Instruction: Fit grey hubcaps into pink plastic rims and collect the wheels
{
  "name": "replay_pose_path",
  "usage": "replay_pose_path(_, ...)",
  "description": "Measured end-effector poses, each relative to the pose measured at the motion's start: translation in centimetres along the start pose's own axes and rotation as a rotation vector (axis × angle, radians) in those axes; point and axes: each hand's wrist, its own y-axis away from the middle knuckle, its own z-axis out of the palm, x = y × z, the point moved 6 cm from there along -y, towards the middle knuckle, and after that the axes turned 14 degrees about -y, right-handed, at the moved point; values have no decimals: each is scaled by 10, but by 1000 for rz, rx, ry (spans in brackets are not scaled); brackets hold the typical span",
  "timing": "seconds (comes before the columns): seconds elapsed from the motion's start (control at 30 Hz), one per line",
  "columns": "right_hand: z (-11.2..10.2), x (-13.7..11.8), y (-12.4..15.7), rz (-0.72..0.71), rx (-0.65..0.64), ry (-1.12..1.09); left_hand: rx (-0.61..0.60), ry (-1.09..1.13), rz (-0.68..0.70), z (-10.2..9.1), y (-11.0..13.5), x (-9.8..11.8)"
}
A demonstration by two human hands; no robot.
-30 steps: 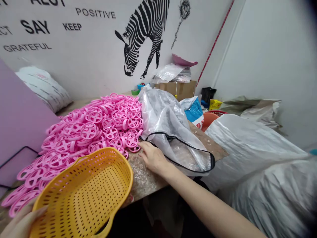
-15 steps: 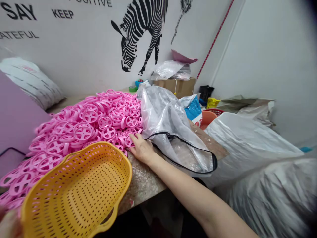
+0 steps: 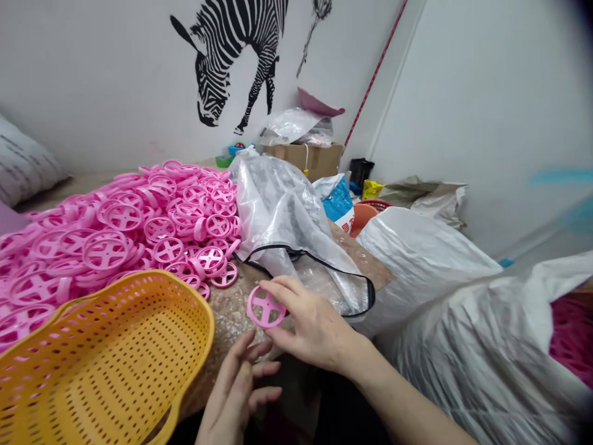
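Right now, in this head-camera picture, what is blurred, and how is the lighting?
Head view: soft, even light, no hard shadows; a blue streak at right is blurred; the pink plastic wheel in the right hand looks sharp.

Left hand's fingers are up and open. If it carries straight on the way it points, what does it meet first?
Probably the pink plastic spoked ring held by the right hand. The left hand points up toward it, though depth is hard to judge from this view.
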Motion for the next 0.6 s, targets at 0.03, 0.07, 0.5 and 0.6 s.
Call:
replay_pose_path(0.03, -4, 0, 8, 6, -27, 18, -41, 47, -26, 11, -6, 4)
replay_pose_path(0.07, -7, 0, 14, 13, -54, 36, -91, 75, -43, 22, -11, 8)
replay_pose_path(0.5, -44, 97, -12, 359, 14, 375, 9, 19, -32, 30, -51, 17)
replay_pose_path(0.6, -52, 123, -40, 401, 19, 437, 26, 14, -35, 25, -53, 12)
